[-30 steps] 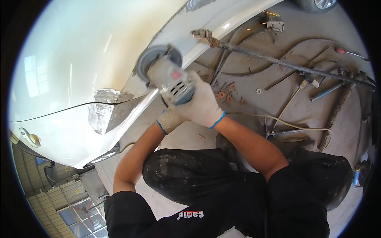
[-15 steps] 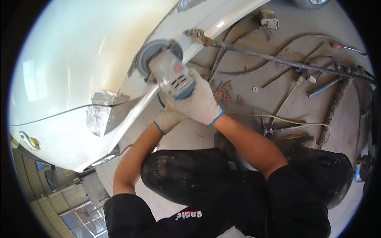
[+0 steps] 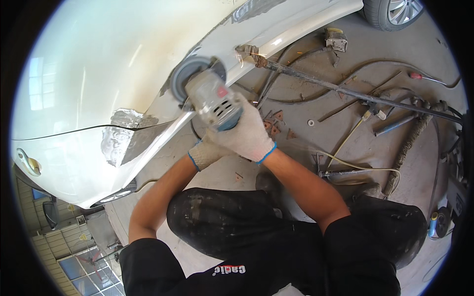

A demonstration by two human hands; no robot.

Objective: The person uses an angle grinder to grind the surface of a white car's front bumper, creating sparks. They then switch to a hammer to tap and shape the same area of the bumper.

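The angle grinder [image 3: 210, 96] has a grey housing [image 3: 203, 90], dark vent slots [image 3: 222, 106] and round disc [image 3: 178, 79]. Right hand [image 3: 250, 130] wraps the housing; left hand [image 3: 207, 153] closure cannot be determined.

White car [image 3: 103, 64], blue-cuffed pale gloves [image 3: 251, 133], seemingly grey grinder [image 3: 210, 96]

Brightly lit, with window-shaped glare and pale streaks across the white car body [image 3: 98, 69]. Softly blurred at the grinding disc [image 3: 186, 73], with tiny orange-bright sparks [image 3: 241, 57] nearby. Bent strongly toward the fisheye rim, then cut off to black, fringed bluish.
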